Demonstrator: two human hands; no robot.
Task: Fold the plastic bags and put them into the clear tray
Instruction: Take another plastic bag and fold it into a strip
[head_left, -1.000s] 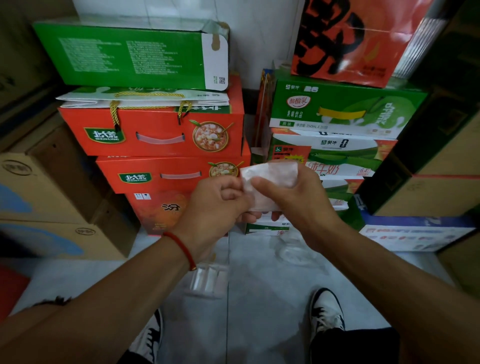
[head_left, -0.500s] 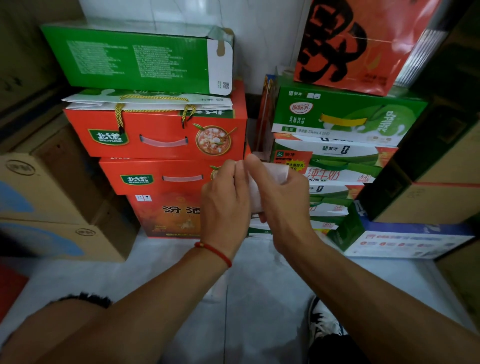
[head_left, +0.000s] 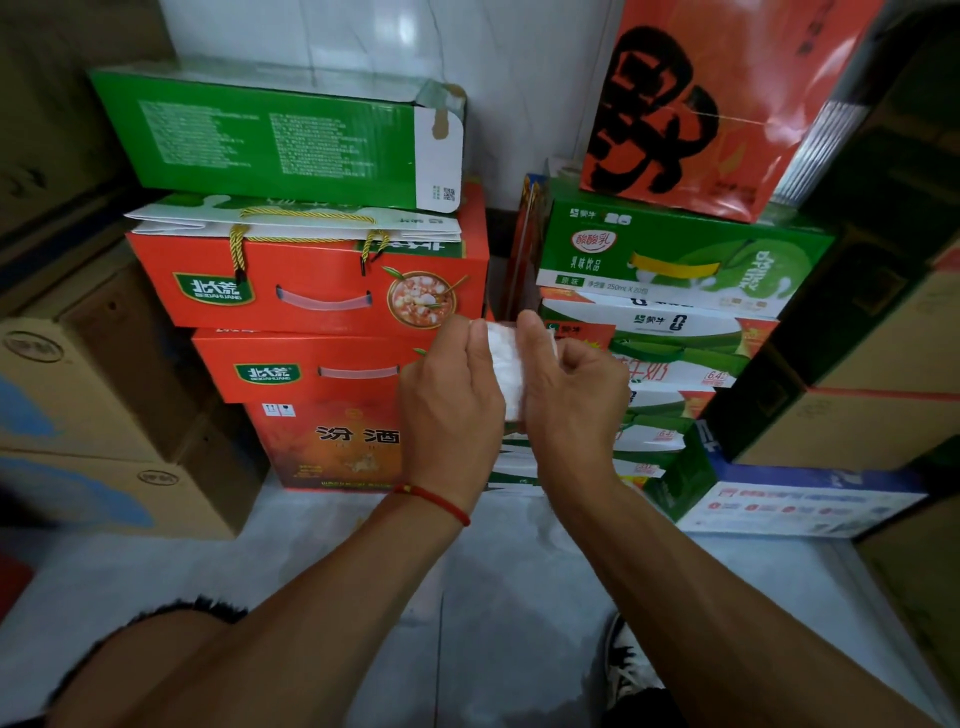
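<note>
Before stacked boxes (head_left: 332, 280), seemingly folded whitish bag (head_left: 506, 371).

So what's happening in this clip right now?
A person is folding a white plastic bag in mid-air, in front of stacked red and green gift boxes. The left hand and right hand both pinch it between them, thumbs up along its top edge; the bag is already down to a narrow folded strip. The left wrist wears a red string bracelet. The clear tray is not visible in this view, so nothing shows the bag being put away yet.
</note>
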